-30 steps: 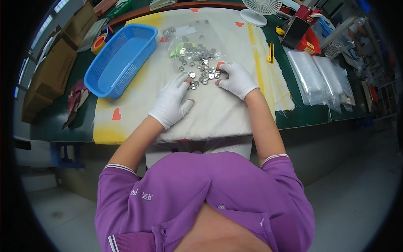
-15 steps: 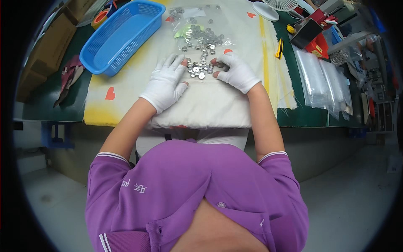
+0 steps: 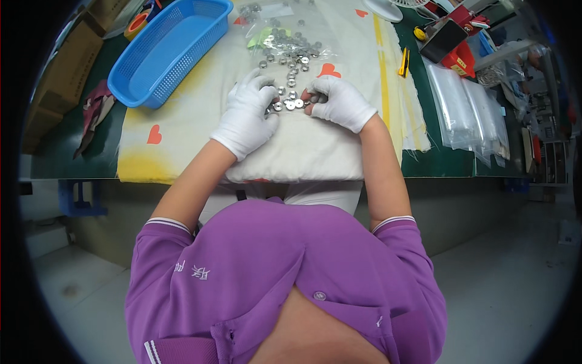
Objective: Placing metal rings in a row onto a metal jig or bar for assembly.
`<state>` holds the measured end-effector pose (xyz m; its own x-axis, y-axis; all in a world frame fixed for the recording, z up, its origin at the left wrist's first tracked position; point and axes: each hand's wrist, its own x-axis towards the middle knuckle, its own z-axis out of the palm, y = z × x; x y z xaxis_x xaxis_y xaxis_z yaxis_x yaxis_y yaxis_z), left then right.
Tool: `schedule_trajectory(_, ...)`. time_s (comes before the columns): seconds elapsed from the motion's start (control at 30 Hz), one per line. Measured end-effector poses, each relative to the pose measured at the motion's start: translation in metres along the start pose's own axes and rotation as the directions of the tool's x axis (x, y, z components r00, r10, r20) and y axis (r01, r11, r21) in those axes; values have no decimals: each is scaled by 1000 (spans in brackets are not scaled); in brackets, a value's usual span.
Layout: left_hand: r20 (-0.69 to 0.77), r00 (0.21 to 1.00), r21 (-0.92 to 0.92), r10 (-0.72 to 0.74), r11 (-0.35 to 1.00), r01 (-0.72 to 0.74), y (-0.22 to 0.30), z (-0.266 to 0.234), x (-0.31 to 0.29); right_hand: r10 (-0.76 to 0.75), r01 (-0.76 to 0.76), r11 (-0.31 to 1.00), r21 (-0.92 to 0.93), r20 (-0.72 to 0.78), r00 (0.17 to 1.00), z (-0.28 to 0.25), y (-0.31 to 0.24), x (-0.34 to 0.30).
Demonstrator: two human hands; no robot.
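Small round silvery metal parts (image 3: 291,104) lie in a loose cluster on a white padded cloth (image 3: 309,145). My left hand (image 3: 245,115), in a white glove with bare fingertips, curls in at the cluster's left edge, with metal parts under its fingers. From the other side my right hand (image 3: 342,106), gloved the same way, closes thumb and fingers on metal parts at the cluster's right edge. Just beyond, a clear plastic bag (image 3: 327,42) lies flat with many more such parts in and around its mouth.
A blue perforated basket (image 3: 160,51) stands at the far left, near cardboard boxes (image 3: 63,79) and rolls of tape (image 3: 137,25). To the right lie a yellow cutter knife (image 3: 404,62), stacked clear bags (image 3: 451,109) and a red bin (image 3: 459,62). The table's edge runs close in front of me.
My left hand's fingers have curled inward, from spread to closed at the metal parts. My right hand has drawn its fingers together. The cluster has thinned between them.
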<state>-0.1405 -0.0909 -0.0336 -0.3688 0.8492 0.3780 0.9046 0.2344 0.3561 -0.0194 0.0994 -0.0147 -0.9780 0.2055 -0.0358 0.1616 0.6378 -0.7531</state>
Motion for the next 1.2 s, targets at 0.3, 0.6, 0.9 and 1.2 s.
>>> schedule_trajectory(0.3, -31, 999, -99, 25, 995, -28, 12, 1, 17, 27, -27, 997, -66, 5, 1000, 0, -8, -1)
schedule_trajectory(0.6, -12, 999, -124, -45, 991, 43, 9, -9, -8, -95, 99, 984, -147, 40, 995, -4, -10, -5)
schedule_trajectory(0.9, -35, 998, -112, -49, 993, 45, 11, -7, -9, -173, 172, 966, -191, 9, 985, 11, -18, 1)
schedule_trajectory(1.2, -55, 998, -139, -29, 990, 21, 3, -9, -20, -330, 328, 931, -161, 16, 944, 18, -20, 3)
